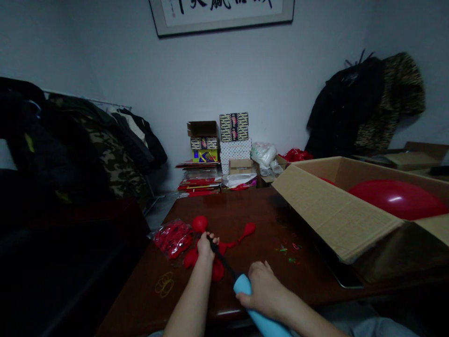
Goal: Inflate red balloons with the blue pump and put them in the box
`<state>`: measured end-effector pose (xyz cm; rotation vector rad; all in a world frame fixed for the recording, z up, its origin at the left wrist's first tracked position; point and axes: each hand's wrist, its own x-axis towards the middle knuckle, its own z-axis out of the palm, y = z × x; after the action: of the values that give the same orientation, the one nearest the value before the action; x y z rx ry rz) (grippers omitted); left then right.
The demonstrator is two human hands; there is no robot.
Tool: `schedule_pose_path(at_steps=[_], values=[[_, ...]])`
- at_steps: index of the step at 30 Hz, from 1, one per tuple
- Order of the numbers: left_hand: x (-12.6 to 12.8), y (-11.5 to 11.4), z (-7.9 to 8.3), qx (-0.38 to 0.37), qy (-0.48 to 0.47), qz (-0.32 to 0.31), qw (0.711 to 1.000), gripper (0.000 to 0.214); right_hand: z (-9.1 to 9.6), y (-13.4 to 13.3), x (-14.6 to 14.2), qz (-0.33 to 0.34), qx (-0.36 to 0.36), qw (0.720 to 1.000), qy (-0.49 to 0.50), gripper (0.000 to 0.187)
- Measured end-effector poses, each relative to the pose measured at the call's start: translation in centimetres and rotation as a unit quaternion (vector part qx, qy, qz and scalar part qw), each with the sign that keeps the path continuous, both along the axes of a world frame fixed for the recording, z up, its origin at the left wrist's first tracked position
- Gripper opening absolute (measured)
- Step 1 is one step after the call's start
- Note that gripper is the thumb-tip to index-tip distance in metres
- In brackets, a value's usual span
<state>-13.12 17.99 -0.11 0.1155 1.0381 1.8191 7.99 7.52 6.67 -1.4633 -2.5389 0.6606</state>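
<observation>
My right hand (262,291) is closed around the light-blue barrel of a hand balloon pump (268,325). The pump slants away from me, and its thin black front part runs up to my left hand (206,247). There my left fingers are closed around the black end and the neck of a small, slightly filled red balloon (199,223), which bulges out beyond them. The exact join is hidden by the fingers. Under and beside my left wrist lie loose red balloons (218,270); another limp balloon (249,229) stretches to the right. A clear bag of red balloons (174,238) lies to the left.
On the brown table (140,304) are yellow rings (164,284) and small coloured bits (292,260). To the right, an open cardboard box (336,210) holds a large red balloon (400,199), with a dark phone-like slab (345,276) beside it. Stacked boxes (235,150) stand behind.
</observation>
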Motion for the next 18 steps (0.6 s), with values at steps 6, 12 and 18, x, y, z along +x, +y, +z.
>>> schedule_pose_path(at_steps=[6, 12, 18], values=[[0.8, -0.3, 0.2, 0.021, -0.015, -0.012, 1.000, 0.014, 0.1, -0.6, 1.7, 0.014, -0.049, 0.998, 0.039, 0.049], [1.9, -1.1, 0.8, 0.037, -0.023, -0.029, 0.999, 0.014, -0.5, 1.2, 0.0, -0.020, 0.006, 0.998, 0.056, 0.044], [3.5, -2.2, 1.2, 0.042, -0.014, -0.088, 0.995, 0.010, -0.5, 3.8, -3.6, -0.042, 0.034, 0.997, 0.054, 0.047]])
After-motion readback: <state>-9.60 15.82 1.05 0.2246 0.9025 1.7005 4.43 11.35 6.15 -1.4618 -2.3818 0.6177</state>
